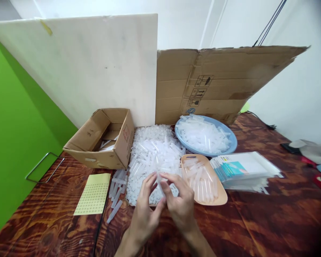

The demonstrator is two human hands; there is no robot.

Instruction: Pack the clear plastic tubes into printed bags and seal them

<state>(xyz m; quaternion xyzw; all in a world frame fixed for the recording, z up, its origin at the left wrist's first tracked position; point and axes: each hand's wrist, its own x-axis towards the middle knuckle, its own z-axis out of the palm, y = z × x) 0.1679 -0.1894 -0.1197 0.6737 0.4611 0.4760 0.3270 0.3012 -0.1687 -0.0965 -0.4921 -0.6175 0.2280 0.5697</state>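
My left hand [146, 207] and my right hand [179, 202] meet near the table's front edge, fingers pinched together on a small clear plastic tube [158, 178]. Just beyond them lies a big heap of clear plastic tubes and caps [152, 153]. To the right of my hands sits a tan oval tray [222, 198] with a few tubes in it. A row of loose tubes [117, 189] lies left of the heap.
An open cardboard box [101, 137] stands at the left, a yellow sticker sheet [94, 193] in front of it. A blue plate [231, 141] of tubes and a stack of plastic bags [243, 167] lie right. White board and cardboard stand behind.
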